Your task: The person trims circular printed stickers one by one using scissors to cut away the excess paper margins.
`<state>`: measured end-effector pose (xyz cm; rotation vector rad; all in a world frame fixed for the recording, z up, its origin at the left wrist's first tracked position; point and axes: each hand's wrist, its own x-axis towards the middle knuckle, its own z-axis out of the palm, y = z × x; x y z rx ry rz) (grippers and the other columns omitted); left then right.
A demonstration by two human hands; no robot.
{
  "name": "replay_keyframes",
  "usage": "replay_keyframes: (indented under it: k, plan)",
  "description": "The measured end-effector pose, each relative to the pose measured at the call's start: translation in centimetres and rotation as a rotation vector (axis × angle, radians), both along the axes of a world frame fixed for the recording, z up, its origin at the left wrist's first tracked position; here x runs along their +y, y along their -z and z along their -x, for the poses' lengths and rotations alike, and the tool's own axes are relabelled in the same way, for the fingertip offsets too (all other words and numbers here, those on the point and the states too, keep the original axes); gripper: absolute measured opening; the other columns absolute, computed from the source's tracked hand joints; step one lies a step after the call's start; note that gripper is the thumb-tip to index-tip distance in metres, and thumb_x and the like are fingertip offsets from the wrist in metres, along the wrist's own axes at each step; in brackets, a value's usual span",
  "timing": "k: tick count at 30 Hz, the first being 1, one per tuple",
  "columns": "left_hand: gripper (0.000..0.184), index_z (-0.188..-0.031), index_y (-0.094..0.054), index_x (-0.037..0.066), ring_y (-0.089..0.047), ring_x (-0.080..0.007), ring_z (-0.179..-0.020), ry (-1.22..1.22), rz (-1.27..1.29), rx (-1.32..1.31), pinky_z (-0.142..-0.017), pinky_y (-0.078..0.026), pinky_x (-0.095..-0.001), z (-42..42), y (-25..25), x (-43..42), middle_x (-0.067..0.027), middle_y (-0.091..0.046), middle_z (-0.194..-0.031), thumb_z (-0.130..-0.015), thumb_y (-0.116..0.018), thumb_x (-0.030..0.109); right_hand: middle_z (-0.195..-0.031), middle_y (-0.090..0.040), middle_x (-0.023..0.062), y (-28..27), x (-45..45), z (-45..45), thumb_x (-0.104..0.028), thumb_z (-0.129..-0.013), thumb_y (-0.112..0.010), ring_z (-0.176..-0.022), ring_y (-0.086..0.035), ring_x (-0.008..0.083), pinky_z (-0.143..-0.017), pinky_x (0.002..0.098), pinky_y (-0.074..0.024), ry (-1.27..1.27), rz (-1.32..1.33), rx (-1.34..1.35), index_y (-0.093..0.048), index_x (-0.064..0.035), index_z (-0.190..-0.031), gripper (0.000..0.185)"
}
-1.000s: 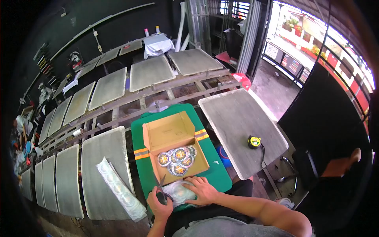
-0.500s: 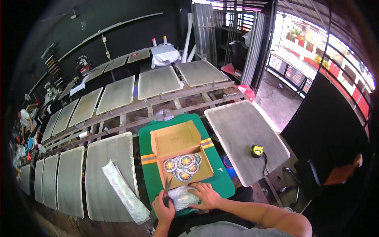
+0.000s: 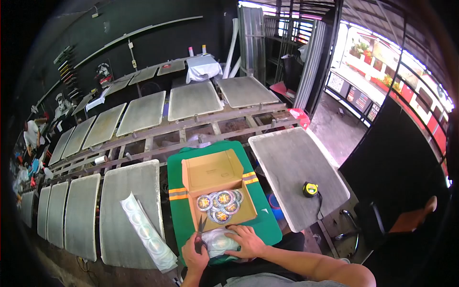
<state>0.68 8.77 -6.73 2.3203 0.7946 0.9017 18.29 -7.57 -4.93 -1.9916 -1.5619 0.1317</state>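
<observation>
My left hand (image 3: 194,257) is closed around the dark handles of a pair of scissors (image 3: 201,228), whose parted blades point up toward the box. Beside it, my right hand (image 3: 247,242) grips a white plastic-wrapped bundle (image 3: 217,241) at its right side, and round shapes show faintly through the wrap. Just beyond both hands sits an open cardboard box (image 3: 247,215), lid folded back. Several round stickers or badges (image 3: 225,197) with dark rims lie overlapping inside it. The box rests on a green-covered board (image 3: 268,231) with orange and silver bands.
A yellow tape measure (image 3: 310,189) lies on the grey panel (image 3: 287,162) to the right. On a left panel rests a long wrapped strip of round items (image 3: 148,234). Behind runs a frame of beams (image 3: 186,131) with several grey panels. A person (image 3: 32,136) is at far left.
The view has shifted slightly. Both hands stay at the bundle, and the scissors now stand more upright with their blades spread more visibly.
</observation>
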Motion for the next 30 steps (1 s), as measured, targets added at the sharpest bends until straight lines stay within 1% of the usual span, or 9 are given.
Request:
replay_keyframes:
  k: [3, 7, 9, 13, 15, 20, 23, 25, 30]
  plan:
    - [0.055, -0.125, -0.06, 0.001, -0.066, -0.0295, -0.095, -0.004, -0.011, -0.026, -0.084, -0.046, -0.0418, -0.1, 0.1, 0.1, -0.0099, -0.069, -0.101, -0.071, -0.07, 0.002, -0.14, -0.051, 0.0135, -0.1, 0.1, -0.2, -0.049, -0.08, -0.078, -0.13, -0.047, 0.0339, -0.108, 0.0468, -0.0366, 0.01, -0.014, 0.039, -0.06, -0.0117, -0.131, 0.065]
    - [0.057, -0.126, -0.059, -0.001, -0.065, -0.0333, -0.094, -0.023, -0.055, -0.059, -0.085, -0.047, -0.0425, -0.1, 0.6, 0.2, -0.0126, -0.069, -0.102, -0.07, -0.072, 0.005, -0.141, -0.049, 0.0146, 0.2, -0.1, -0.7, -0.048, -0.082, -0.077, -0.132, -0.045, 0.0347, -0.108, 0.048, -0.0362, -0.018, -0.034, 0.116, -0.058, -0.011, -0.131, 0.064]
    - [0.058, -0.126, -0.059, -0.001, -0.065, -0.0344, -0.094, -0.013, -0.052, -0.059, -0.085, -0.048, -0.043, 0.0, 0.7, 0.3, -0.0133, -0.069, -0.103, -0.07, -0.073, 0.006, -0.133, -0.053, 0.0113, 0.5, 0.0, -0.9, -0.039, -0.076, -0.084, -0.125, -0.049, 0.0333, -0.103, 0.0466, -0.0384, -0.03, -0.1, 0.084, -0.062, -0.0137, -0.127, 0.061]
    - [0.061, -0.127, -0.059, -0.001, -0.065, -0.0339, -0.094, 0.012, -0.054, -0.024, -0.088, -0.049, -0.0428, 0.2, 0.5, 0.4, -0.0135, -0.069, -0.105, -0.069, -0.074, 0.008, -0.127, -0.054, 0.0104, 1.3, -0.2, -1.0, -0.034, -0.075, -0.084, -0.123, -0.049, 0.0338, -0.102, 0.0469, -0.0389, -0.022, -0.088, 0.121, -0.064, -0.0158, -0.124, 0.056]
    - [0.06, -0.127, -0.059, 0.0, -0.065, -0.0335, -0.094, 0.028, -0.066, -0.035, -0.089, -0.049, -0.0422, 0.1, 0.5, 0.4, -0.0131, -0.07, -0.106, -0.069, -0.074, 0.008, -0.124, -0.054, 0.0097, 1.1, -0.2, -1.1, -0.032, -0.075, -0.085, -0.123, -0.048, 0.0339, -0.101, 0.0468, -0.0396, -0.042, -0.101, 0.08, -0.065, -0.018, -0.122, 0.052]
    - [0.059, -0.126, -0.06, 0.0, -0.066, -0.0336, -0.096, 0.014, -0.058, -0.059, -0.09, -0.049, -0.0423, 0.2, 0.3, 0.3, -0.0129, -0.07, -0.106, -0.069, -0.073, 0.007, -0.122, -0.055, 0.009, 0.8, -0.2, -1.1, -0.031, -0.077, -0.083, -0.122, -0.049, 0.0329, -0.102, 0.046, -0.0393, -0.063, -0.134, 0.109, -0.069, -0.0169, -0.116, 0.044]
    - [0.059, -0.126, -0.06, 0.0, -0.066, -0.034, -0.097, 0.004, -0.043, -0.066, -0.09, -0.049, -0.043, 0.4, 0.6, 0.2, -0.0138, -0.07, -0.108, -0.069, -0.073, 0.007, -0.119, -0.058, 0.0087, 1.3, -0.2, -1.2, -0.032, -0.075, -0.085, -0.12, -0.051, 0.0327, -0.101, 0.0449, -0.0414, -0.03, -0.149, 0.166, -0.072, -0.0151, -0.11, 0.04]
    - [0.06, -0.127, -0.06, 0.001, -0.065, -0.0346, -0.097, -0.008, -0.08, -0.075, -0.09, -0.049, -0.0436, 0.6, 0.9, 0.2, -0.0148, -0.069, -0.11, -0.069, -0.073, 0.007, -0.116, -0.06, 0.0083, 1.2, -0.2, -1.2, -0.029, -0.075, -0.085, -0.116, -0.053, 0.0326, -0.098, 0.0436, -0.0454, 0.006, -0.159, 0.213, -0.075, -0.0126, -0.102, 0.033]
    - [0.06, -0.128, -0.059, 0.0, -0.065, -0.0366, -0.101, 0.003, -0.073, -0.082, -0.092, -0.049, -0.044, 0.6, 0.6, 0.4, -0.0166, -0.068, -0.114, -0.07, -0.072, 0.006, -0.118, -0.063, 0.0076, -0.3, -0.1, -1.5, -0.024, -0.076, -0.084, -0.113, -0.056, 0.0308, -0.094, 0.0412, -0.0491, 0.038, -0.199, 0.144, -0.078, -0.0108, -0.092, 0.022]
